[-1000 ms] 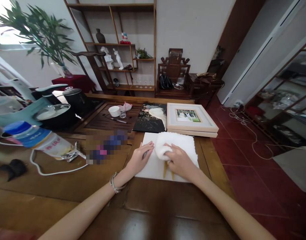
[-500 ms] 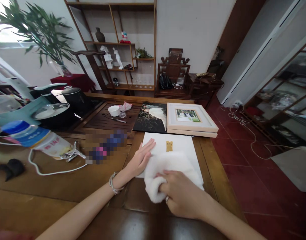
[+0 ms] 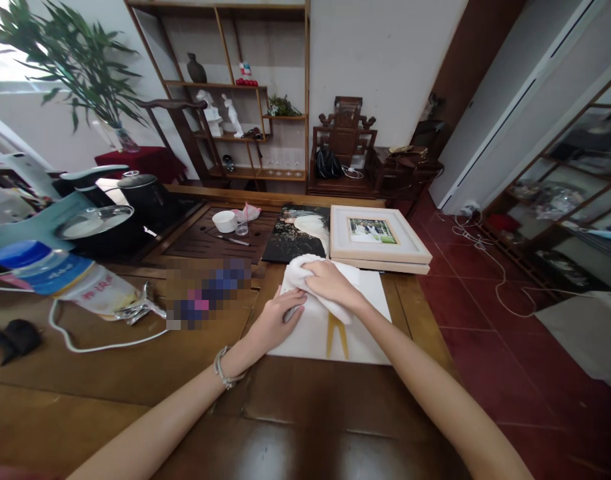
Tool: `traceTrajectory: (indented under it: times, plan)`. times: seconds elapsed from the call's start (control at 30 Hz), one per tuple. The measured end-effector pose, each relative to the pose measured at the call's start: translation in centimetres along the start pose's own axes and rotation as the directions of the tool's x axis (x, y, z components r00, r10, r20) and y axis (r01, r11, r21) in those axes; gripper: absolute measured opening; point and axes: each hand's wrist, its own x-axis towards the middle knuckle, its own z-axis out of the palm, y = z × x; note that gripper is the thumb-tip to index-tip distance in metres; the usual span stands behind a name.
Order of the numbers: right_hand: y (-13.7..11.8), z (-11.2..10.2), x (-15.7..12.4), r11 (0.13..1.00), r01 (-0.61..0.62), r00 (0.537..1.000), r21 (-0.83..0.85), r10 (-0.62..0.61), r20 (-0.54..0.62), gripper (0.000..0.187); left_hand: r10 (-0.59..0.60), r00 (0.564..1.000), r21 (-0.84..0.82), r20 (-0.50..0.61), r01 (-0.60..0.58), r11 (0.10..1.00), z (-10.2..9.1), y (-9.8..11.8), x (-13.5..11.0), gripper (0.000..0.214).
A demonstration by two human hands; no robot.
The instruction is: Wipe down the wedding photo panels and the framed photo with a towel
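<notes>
A white board (image 3: 368, 341) lies flat on the wooden table, with a gold-coloured piece (image 3: 337, 333) on it that shows two leg-like strips. The cloth hides the upper part of that piece. My right hand (image 3: 330, 280) is closed on a fluffy white cloth (image 3: 298, 273) and presses it on the far left part of the board. Along the board's left edge rests my left hand (image 3: 280, 319), fingers stretched out and holding nothing. Its fingertips are close to the cloth; whether they touch it I cannot tell.
Beyond the board lie a dark photo panel (image 3: 292, 233) and stacked pale picture frames (image 3: 410, 244). To the left are a plastic bottle (image 3: 70, 277), a white cable (image 3: 100, 348), and a tea tray (image 3: 195, 240) bearing a white bowl (image 3: 224, 221). The table's right edge is near the board.
My right hand has swept the cloth from the board's near side to its far left corner. The gold piece's lower strips now show, its top is covered. My left hand has shifted slightly nearer.
</notes>
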Motion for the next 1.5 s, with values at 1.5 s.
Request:
traceTrajectory:
  times: [1.5]
  plan:
    - [2.2,-1.5,-15.7,0.979,-0.133,0.982,-0.152,0.151,0.11,0.031,-0.049,0.997,-0.023,0.051,0.05,0.998,0.0,-0.2,-0.1,0.03]
